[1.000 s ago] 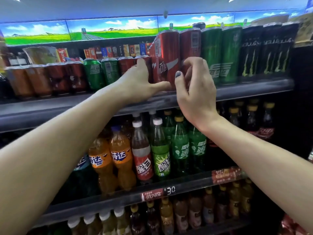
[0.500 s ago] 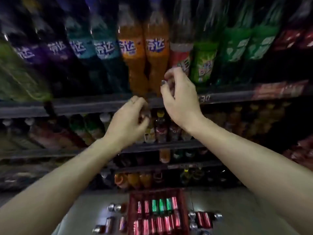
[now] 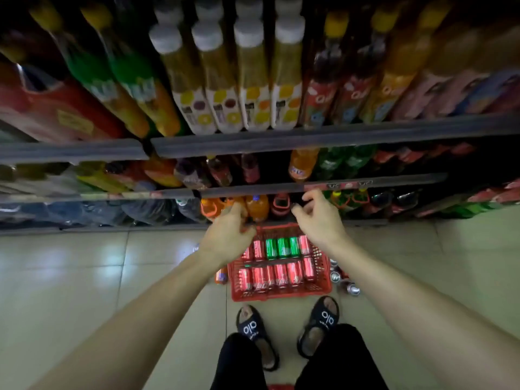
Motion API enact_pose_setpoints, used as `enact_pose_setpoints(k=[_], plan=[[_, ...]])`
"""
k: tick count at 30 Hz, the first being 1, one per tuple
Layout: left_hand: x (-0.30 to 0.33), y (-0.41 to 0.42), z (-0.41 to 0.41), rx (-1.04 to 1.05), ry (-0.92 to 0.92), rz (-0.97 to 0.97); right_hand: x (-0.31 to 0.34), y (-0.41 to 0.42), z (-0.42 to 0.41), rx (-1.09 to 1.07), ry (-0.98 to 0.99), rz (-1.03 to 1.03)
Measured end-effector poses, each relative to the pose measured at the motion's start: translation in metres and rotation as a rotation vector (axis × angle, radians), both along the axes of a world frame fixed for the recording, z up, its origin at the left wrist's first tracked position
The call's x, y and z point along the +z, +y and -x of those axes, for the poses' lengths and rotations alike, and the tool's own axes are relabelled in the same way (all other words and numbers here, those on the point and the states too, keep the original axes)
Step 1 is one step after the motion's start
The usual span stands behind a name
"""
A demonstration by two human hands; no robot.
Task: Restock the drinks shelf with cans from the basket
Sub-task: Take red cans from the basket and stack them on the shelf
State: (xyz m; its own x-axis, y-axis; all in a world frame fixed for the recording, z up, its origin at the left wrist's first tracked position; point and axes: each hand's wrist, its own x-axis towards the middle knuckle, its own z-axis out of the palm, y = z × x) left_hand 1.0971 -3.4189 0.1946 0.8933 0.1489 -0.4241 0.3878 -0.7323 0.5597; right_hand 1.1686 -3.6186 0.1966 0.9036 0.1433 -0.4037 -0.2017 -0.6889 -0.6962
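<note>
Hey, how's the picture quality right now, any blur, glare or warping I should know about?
Head view: the bottles on the upper shelf are smeared by motion blur and fan outward from wide-angle distortion; the lower shelves sit in deep shadow; soft glare patches shine on the floor tiles; the red basket and its cans stay fairly readable.

You are looking down at a pale tiled floor (image 3: pixel 84 277), and a red basket (image 3: pixel 281 294) sits on it right in front of your black sandals (image 3: pixel 253 330). A few loose cans (image 3: pixel 350 288) lie on the tiles just beside the basket's right side, and an orange bottle (image 3: pixel 221 275) lies against its left side. Past the basket stand dark shelves (image 3: pixel 309 136), one above the other, each packed with rows of drink bottles (image 3: pixel 247 80).
</note>
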Motion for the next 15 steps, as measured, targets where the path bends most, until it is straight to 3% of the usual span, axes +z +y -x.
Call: enact_pose_setpoints(k=[4, 11, 15], plan=[[-0.112, -0.001, 0.026, 0.094, 0.252, 0.142, -0.111, -0.007, 0.022, 0.021, 0.285, 0.026], [-0.382, 0.004, 0.06, 0.262, 0.449, 0.361, -0.34, 0.001, 0.056, 0.102, 0.574, 0.025], [-0.445, -0.011, 0.059, 0.291, 0.54, 0.334, -0.466, 0.019, 0.08, 0.133, 0.653, 0.025]])
